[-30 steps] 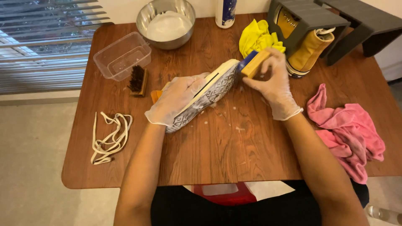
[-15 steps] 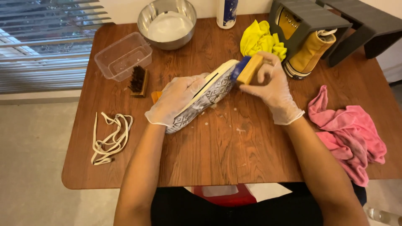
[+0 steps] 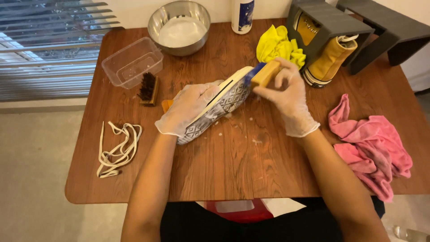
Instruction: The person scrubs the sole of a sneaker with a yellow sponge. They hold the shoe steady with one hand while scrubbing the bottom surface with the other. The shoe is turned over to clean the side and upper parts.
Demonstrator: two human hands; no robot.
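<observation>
My left hand (image 3: 190,106), in a thin clear glove, grips a patterned grey-and-white shoe (image 3: 224,102) that lies on its side in the middle of the wooden table (image 3: 224,170). My right hand (image 3: 289,101), also gloved, holds a yellow sponge with a blue scrub face (image 3: 264,73) pressed against the toe end of the shoe's white sole. White flecks lie on the wood just under the shoe.
A steel bowl of white liquid (image 3: 180,27), a clear plastic tub (image 3: 132,61), a dark-bristled brush (image 3: 148,88), white laces (image 3: 117,150), a yellow cloth (image 3: 278,45), a pink cloth (image 3: 374,148), a white bottle (image 3: 242,15) and a mustard high-top shoe on a grey rack (image 3: 331,58) ring the table.
My right hand has slid the sponge a little left and down along the sole's toe end. The left hand and the shoe have stayed put.
</observation>
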